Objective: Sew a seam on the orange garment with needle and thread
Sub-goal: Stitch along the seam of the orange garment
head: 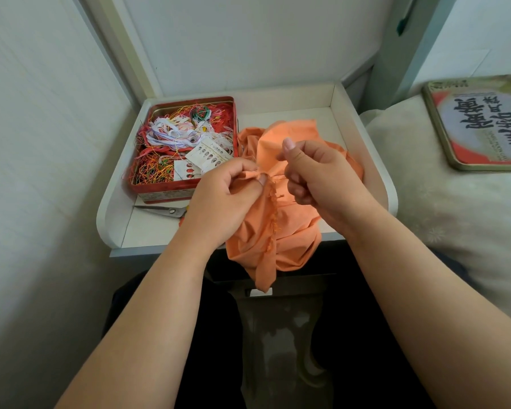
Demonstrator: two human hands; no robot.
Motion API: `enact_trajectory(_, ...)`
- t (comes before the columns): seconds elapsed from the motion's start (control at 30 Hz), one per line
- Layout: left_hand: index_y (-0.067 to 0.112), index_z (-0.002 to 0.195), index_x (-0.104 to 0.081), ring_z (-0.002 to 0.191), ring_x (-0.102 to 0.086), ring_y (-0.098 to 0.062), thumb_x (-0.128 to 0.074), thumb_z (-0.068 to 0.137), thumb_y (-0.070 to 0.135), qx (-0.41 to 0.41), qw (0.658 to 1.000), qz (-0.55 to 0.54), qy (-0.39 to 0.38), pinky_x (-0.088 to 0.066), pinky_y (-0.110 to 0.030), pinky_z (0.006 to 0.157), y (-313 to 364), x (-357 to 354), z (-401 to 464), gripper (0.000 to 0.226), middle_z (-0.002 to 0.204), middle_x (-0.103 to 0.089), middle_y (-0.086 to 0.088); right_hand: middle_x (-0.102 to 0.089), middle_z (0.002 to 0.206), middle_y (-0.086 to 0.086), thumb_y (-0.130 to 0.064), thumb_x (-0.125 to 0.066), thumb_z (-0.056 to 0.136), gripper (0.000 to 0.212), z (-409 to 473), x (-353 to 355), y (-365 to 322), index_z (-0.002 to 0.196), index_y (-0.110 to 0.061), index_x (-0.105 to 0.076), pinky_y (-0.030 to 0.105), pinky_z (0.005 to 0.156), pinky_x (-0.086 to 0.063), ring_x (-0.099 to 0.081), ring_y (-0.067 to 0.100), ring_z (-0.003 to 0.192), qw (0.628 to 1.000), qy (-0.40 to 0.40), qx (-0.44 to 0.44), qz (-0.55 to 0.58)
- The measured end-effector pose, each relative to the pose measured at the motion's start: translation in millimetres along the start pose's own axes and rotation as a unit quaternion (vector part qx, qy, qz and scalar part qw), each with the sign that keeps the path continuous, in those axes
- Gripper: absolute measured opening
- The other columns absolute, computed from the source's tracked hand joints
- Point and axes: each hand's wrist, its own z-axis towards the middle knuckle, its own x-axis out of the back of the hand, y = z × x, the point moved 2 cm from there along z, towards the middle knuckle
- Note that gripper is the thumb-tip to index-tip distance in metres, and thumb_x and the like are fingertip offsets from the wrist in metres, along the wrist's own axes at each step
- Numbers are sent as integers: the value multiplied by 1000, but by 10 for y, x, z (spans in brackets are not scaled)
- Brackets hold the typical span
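Pinching the frayed seam of the garment [278,231], the left hand [230,199] closes its grip on the cloth. At its 3 o'clock the right hand [322,178] curls thumb to fingers; needle and thread are too fine to make out. The garment drapes over the bench [378,178] front edge. Scissors [165,211] lie partly hidden behind the left wrist, below the tin [186,149]. Bare bench shows at 12 o'clock.

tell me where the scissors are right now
In the head view, the scissors lie on the white tray, just in front of the red tin, beside the left hand.
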Motion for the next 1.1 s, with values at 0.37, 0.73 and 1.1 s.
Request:
enact_trajectory(0.37,39,79,-61,67,-59,11,-69,88,24,-58,993,99,-36,-36,-4,59,57,-73,-73,19,69,-62,32,-46,55,5,-23,-56,97,27,-11,-18,-21,80,-9,-71,20,47,-33,-37,18,51,988,17,73,-136)
enact_trajectory(0.73,29,79,-67,76,-64,-6,-57,96,28,49,983,5,-176,-47,-25,76,26,-96,-64,20,75,-69,8,-58,65,6,-25,-33,106,27,17,-113,-21,83,-14,-45,29,45,-45,-53,13,46,965,101,183,-156)
enact_trajectory(1.1,33,78,-71,78,-64,5,-66,87,33,56,979,-8,-198,-45,-9,71,35,-116,-66,10,78,-72,18,-62,68,5,-25,-30,106,28,87,15,-55,90,-8,-46,28,52,-55,-65,18,54,982,80,43,166)
